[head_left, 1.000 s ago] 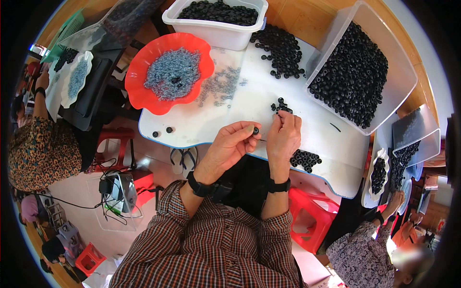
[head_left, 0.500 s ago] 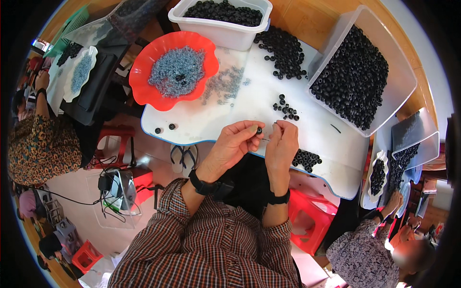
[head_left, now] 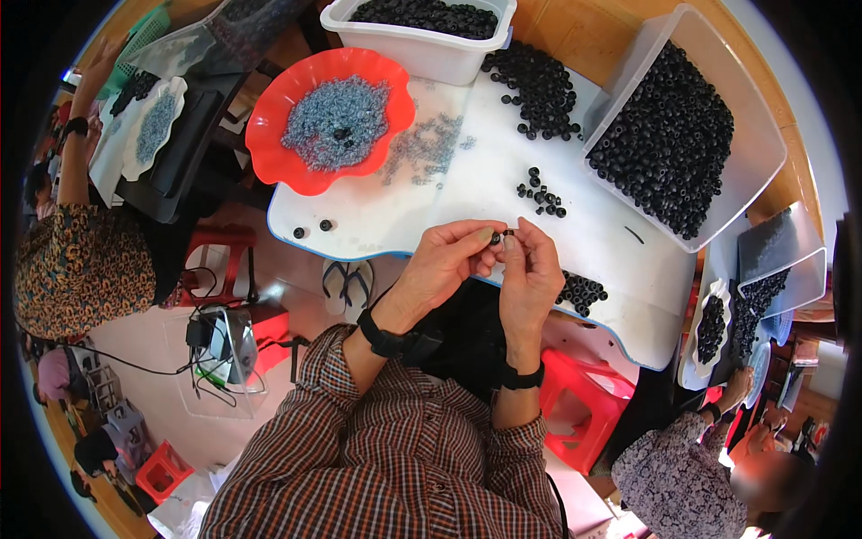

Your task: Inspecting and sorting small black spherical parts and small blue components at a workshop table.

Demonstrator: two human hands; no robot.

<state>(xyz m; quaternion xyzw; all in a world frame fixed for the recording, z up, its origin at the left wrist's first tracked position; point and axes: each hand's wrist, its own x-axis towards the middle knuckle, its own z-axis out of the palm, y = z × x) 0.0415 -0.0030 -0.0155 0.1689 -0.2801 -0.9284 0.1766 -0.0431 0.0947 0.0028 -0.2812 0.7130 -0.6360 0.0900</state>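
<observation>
My left hand (head_left: pixel 449 260) pinches a small round black piece (head_left: pixel 495 239) between thumb and fingertips, above the table's front edge. Close against it, my right hand (head_left: pixel 530 274) pinches a small dark piece (head_left: pixel 509 233); whether the two pieces touch I cannot tell. Just beyond the hands lies a small cluster of black pieces (head_left: pixel 544 199), some with a hole. Beside my right hand is a group of black rings (head_left: pixel 582 293), partly hidden by the hand. To the far left stands a red wavy-edged bowl (head_left: pixel 269 139) filled with tiny clear bluish pieces (head_left: pixel 337 112).
A white tub (head_left: pixel 422 58) of black pieces stands at the back, a tipped translucent bin (head_left: pixel 763 117) at the right. A black heap (head_left: pixel 535 90) and scattered clear bits (head_left: pixel 426 148) lie on the white table (head_left: pixel 359 216). Co-workers sit at both sides.
My right fingertips have come up to the black piece in my left hand, and a second dark piece shows between them. The co-worker at the left has raised an arm.
</observation>
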